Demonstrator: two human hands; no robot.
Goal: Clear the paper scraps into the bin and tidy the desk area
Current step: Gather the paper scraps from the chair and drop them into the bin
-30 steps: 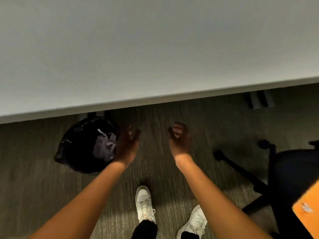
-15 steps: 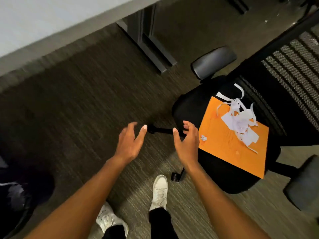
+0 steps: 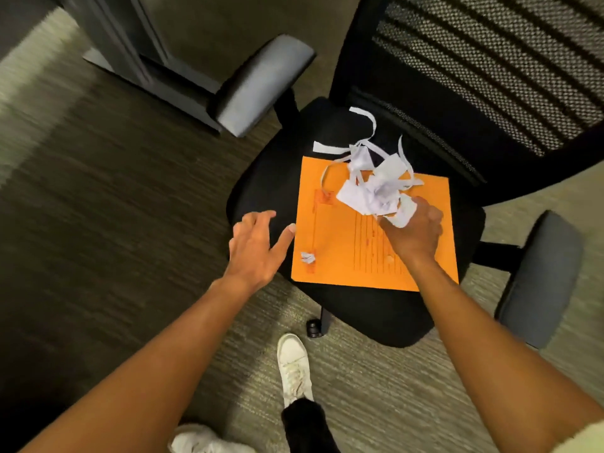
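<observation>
A pile of white paper scraps (image 3: 372,178) lies on an orange envelope (image 3: 340,243) that rests on the black seat of an office chair (image 3: 261,191). My right hand (image 3: 413,228) is over the envelope with its fingers curled around the near edge of the pile. One small crumpled scrap (image 3: 308,257) sits alone at the envelope's near left corner. My left hand (image 3: 256,246) hovers with fingers spread over the seat's left edge, just left of the envelope, holding nothing. The bin is out of view.
The chair's mesh back (image 3: 490,70) rises at the upper right, with grey armrests at the upper middle (image 3: 258,89) and the right (image 3: 539,276). A dark desk leg (image 3: 137,50) stands on the carpet at the upper left. My white shoes (image 3: 294,367) are below.
The view has swung from the bin under the desk to the chair. Both hands have reached forward; the right hand has closed onto the scrap pile, the left now hovers beside the envelope.
</observation>
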